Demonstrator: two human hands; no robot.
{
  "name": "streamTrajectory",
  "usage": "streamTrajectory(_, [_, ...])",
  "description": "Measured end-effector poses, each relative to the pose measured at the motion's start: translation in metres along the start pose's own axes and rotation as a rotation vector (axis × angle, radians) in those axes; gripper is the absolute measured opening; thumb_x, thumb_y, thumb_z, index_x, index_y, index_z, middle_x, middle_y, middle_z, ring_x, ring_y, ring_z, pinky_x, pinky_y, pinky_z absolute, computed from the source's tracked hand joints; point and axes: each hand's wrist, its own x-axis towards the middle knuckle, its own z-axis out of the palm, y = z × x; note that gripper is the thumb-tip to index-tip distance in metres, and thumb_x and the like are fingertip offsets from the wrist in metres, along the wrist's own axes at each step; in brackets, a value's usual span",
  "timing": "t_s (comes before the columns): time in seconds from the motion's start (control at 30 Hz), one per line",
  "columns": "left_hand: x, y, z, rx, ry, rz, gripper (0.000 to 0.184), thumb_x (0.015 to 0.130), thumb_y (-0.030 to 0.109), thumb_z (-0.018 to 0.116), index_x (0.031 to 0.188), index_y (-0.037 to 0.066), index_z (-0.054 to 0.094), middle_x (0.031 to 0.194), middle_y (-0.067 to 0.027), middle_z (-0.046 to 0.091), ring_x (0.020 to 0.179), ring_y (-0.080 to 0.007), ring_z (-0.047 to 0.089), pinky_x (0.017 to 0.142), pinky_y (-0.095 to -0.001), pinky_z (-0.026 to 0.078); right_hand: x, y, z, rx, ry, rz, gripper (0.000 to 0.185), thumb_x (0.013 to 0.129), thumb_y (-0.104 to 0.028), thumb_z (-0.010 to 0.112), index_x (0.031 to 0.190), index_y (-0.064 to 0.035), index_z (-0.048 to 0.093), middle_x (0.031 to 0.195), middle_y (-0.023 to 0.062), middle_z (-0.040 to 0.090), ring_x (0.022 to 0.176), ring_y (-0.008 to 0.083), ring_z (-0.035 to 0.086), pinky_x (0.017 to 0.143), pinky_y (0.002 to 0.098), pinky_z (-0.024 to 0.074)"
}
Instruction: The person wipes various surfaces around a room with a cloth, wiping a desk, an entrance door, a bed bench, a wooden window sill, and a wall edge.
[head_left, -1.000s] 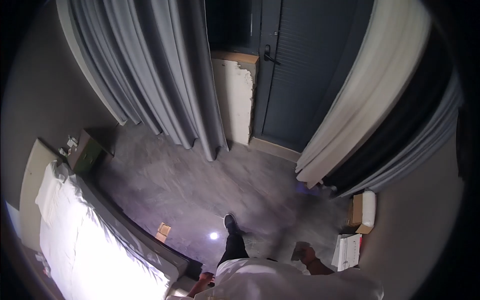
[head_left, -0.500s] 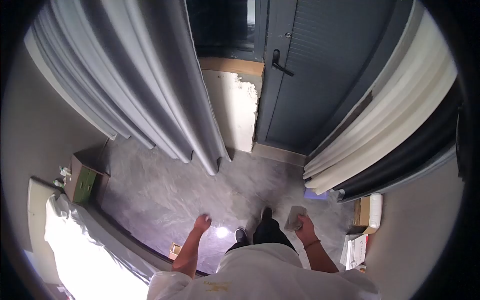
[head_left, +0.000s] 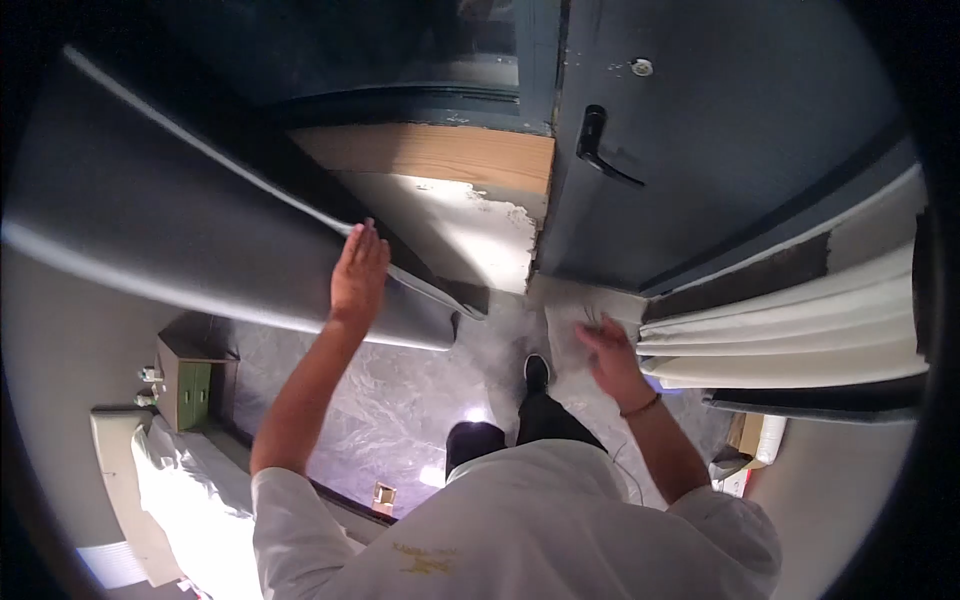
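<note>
Touching curtain [head_left: 200, 205] w/ L hand [head_left: 360, 277]; yellow shirt lettering [head_left: 427, 562] illeg.

A single head-worn camera is looking forward and steeply down from above the wearer's white short-sleeved fabric shirt [head_left: 560, 520], which is filling the nearest, lower part. It is facing the dark blue-grey panelled door [head_left: 740, 150], upper right. The bare left hand [head_left: 360, 280] and bare right hand [head_left: 610, 358] are occupying the middle distance. The wide lens is bending straight edges; blackened corners are bounding the view.
</note>
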Motion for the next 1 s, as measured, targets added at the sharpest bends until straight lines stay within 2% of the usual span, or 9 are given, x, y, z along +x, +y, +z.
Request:
streamTrajectory(0.03, [0.008,-0.007,0.015,0.094,-0.039,0.003,0.045,0.090,0.025,0.035,0.132,0.008,0.039,0.135,-0.0096,0.039,0.132,-0.0236,0.026,0.110,-0.0450,-0.004,0.034,-0.016,0.006,0.644,0.045,0.384,0.036,0.078,0.007,0.049,0.113,-0.0011,0.054,0.109,0.0112,0.059,0.100,0.0222,0.057,0.090,0.0306,0.0431])
streamTrajectory(0.17, [0.018,-0.035,0.064,0.064,-0.275,0.016,0.034,0.089,0.024,0.042,0.116,0.009,0.055,0.114,-0.0076,0.055,0.119,-0.0235,0.042,0.110,-0.0482,-0.002,0.135,-0.099,-0.007,-0.274,0.232,-0.573,0.046,0.069,0.010,0.051,0.112,-0.0071,0.057,0.121,0.0093,0.054,0.114,0.0275,0.050,0.094,0.0341,0.0416])
streamTrajectory(0.2, [0.018,-0.040,0.072,-0.026,-0.358,-0.041,0.031,0.088,0.023,0.043,0.112,0.010,0.058,0.110,-0.0074,0.056,0.117,-0.0232,0.043,0.110,-0.0481,-0.001,0.158,-0.099,-0.005,-0.272,0.225,-0.562,0.046,0.069,0.010,0.051,0.112,-0.0071,0.057,0.121,0.0093,0.054,0.114,0.0275,0.050,0.094,0.0341,0.0416])
streamTrajectory(0.27, [0.013,-0.054,0.085,-0.101,-0.410,-0.047,0.031,0.087,0.026,0.046,0.111,0.010,0.058,0.113,-0.0084,0.055,0.118,-0.0234,0.043,0.110,-0.0465,0.003,0.197,-0.095,0.003,-0.741,0.291,-0.791,0.045,0.072,0.010,0.052,0.112,-0.0095,0.058,0.125,0.0084,0.051,0.117,0.0259,0.047,0.096,0.0358,0.0407])
streamTrajectory(0.3, [0.007,-0.062,0.092,-0.187,-0.362,-0.127,0.032,0.086,0.028,0.048,0.111,0.010,0.059,0.114,-0.0086,0.055,0.118,-0.0235,0.043,0.110,-0.0457,0.005,0.209,-0.088,0.011,-0.743,0.290,-0.778,0.045,0.072,0.010,0.052,0.112,-0.0095,0.058,0.125,0.0084,0.051,0.117,0.0259,0.047,0.096,0.0358,0.0407])
streamTrajectory(0.37, [-0.003,-0.077,0.111,-0.281,-0.307,-0.193,0.034,0.085,0.030,0.050,0.110,0.010,0.059,0.115,-0.0087,0.055,0.119,-0.0236,0.043,0.110,-0.0449,0.007,0.225,-0.072,0.029,-0.784,0.380,-0.299,0.042,0.074,0.005,0.053,0.113,-0.0089,0.057,0.126,0.0113,0.049,0.121,0.0280,0.043,0.099,0.0411,0.0369])
streamTrajectory(0.57, [-0.031,-0.111,0.164,-0.533,-0.162,-0.338,0.036,0.084,0.032,0.052,0.109,0.007,0.058,0.117,-0.0093,0.054,0.121,-0.0240,0.040,0.110,-0.0427,0.013,0.238,-0.079,0.079,-1.013,0.569,-0.054,0.044,0.081,-0.008,0.052,0.124,-0.0038,0.046,0.135,0.0172,0.038,0.127,0.0331,0.033,0.106,0.0464,0.0239])
streamTrajectory(0.8, [-0.032,-0.135,0.210,-0.655,-0.167,-0.330,0.036,0.083,0.030,0.052,0.109,0.006,0.059,0.117,-0.0110,0.054,0.120,-0.0264,0.041,0.109,-0.0437,0.015,0.280,-0.113,0.185,-0.990,0.608,-0.038,0.046,0.086,-0.013,0.042,0.130,-0.0025,0.039,0.137,0.0195,0.034,0.129,0.0355,0.029,0.106,0.0482,0.0200])
streamTrajectory(1.0, [-0.034,-0.142,0.244,-0.730,-0.081,-0.299,0.036,0.082,0.029,0.053,0.108,0.006,0.060,0.115,-0.0122,0.056,0.119,-0.0275,0.042,0.109,-0.0442,0.015,0.336,-0.150,0.276,-0.843,0.590,-0.170,0.044,0.080,-0.011,0.049,0.123,-0.0025,0.047,0.134,0.0195,0.038,0.125,0.0348,0.034,0.105,0.0471,0.0241])
